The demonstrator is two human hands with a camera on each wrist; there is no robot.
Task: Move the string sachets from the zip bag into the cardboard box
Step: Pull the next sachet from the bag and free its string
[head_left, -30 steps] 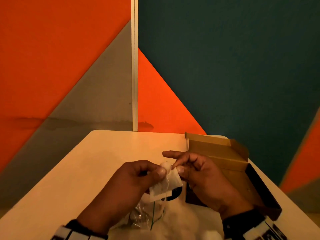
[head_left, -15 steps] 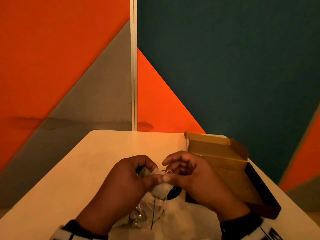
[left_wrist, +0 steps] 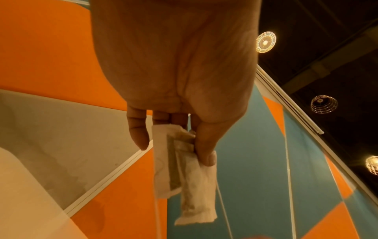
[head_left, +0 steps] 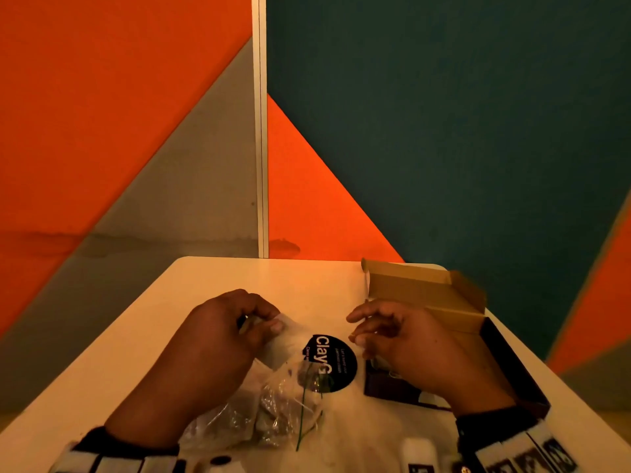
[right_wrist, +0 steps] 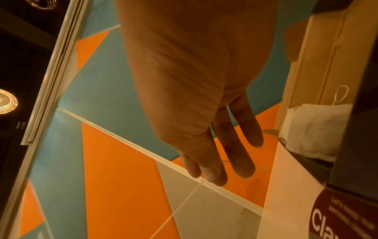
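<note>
Two hands work above the pale counter (head_left: pixel 143 336). The left hand (head_left: pixel 218 336) pinches white paper string sachets (left_wrist: pixel 184 165) between thumb and fingers, at 10 o'clock from the round black printed sticker (head_left: pixel 336 365). The right hand (head_left: pixel 409 343), at 3 o'clock from the sticker, has thumb and forefinger closed on a thin pale string (right_wrist: pixel 184 198); its other fingers are relaxed. The crumpled clear plastic zip bag (head_left: pixel 269 411) lies at 6 o'clock. The open brown cardboard box (head_left: pixel 423 291) stands at 2 o'clock, one white sachet (right_wrist: pixel 313 127) inside.
</note>
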